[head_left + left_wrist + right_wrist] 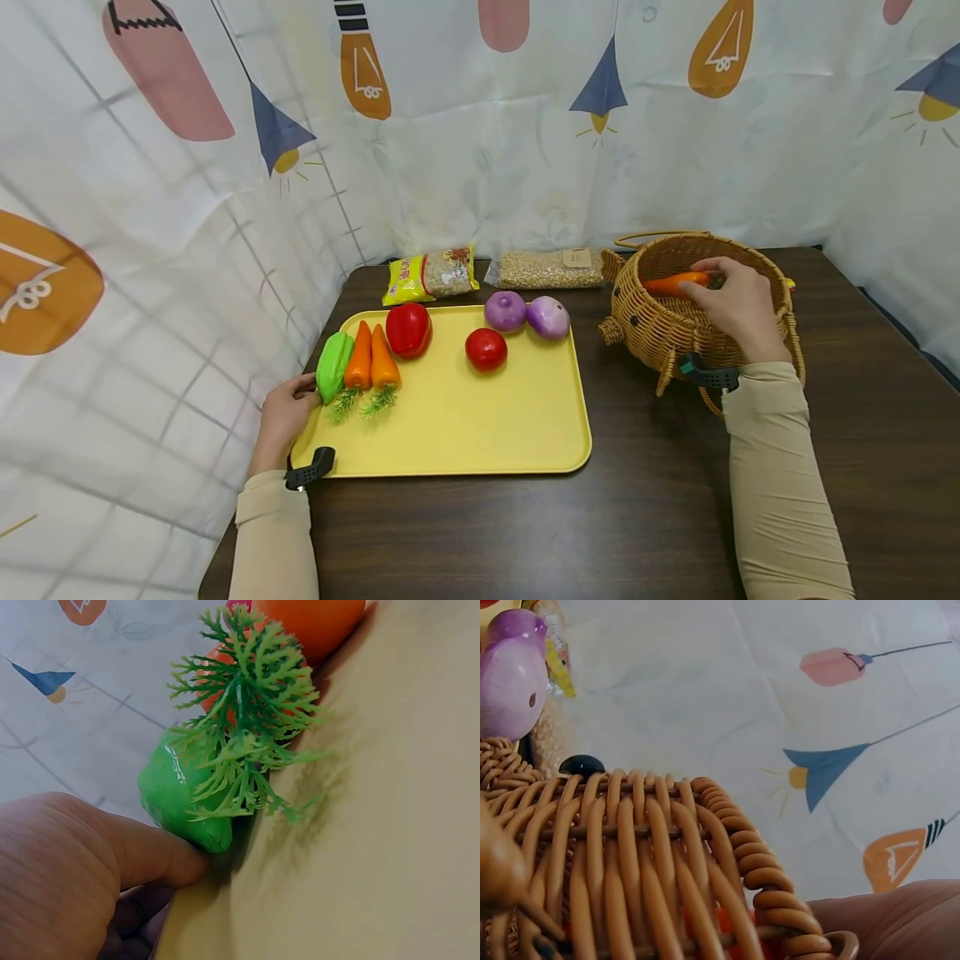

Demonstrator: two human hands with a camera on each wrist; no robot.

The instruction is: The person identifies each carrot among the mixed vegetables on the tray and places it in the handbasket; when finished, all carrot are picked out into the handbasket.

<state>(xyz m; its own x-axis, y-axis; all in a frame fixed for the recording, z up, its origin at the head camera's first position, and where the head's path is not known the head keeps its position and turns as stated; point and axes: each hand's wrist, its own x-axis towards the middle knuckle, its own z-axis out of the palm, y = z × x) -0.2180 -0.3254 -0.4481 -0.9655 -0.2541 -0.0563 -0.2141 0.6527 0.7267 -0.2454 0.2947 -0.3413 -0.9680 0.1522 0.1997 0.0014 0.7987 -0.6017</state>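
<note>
My right hand (738, 312) pinches an orange carrot (667, 285) over the mouth of an animal-shaped wicker basket (648, 333). The basket's woven wall hides most of that hand in the right wrist view. At the left edge of a yellow tray (480, 425), my left hand (287, 412) grips the rim, thumb on top beside a green ridged fruit or vegetable (176, 791). Two more carrots (384, 358) with leafy tops lie next to it. A red bell pepper (409, 330), a tomato (486, 349) and two purple onions (548, 317) are also on the tray.
Behind the tray lie a yellow-ended food packet (431, 275) and a clear bag of grains (550, 270). Patterned white curtains (480, 167) enclose the back and sides of the dark wooden table (525, 533). A wicker handle loop (667, 237) sticks up behind the basket.
</note>
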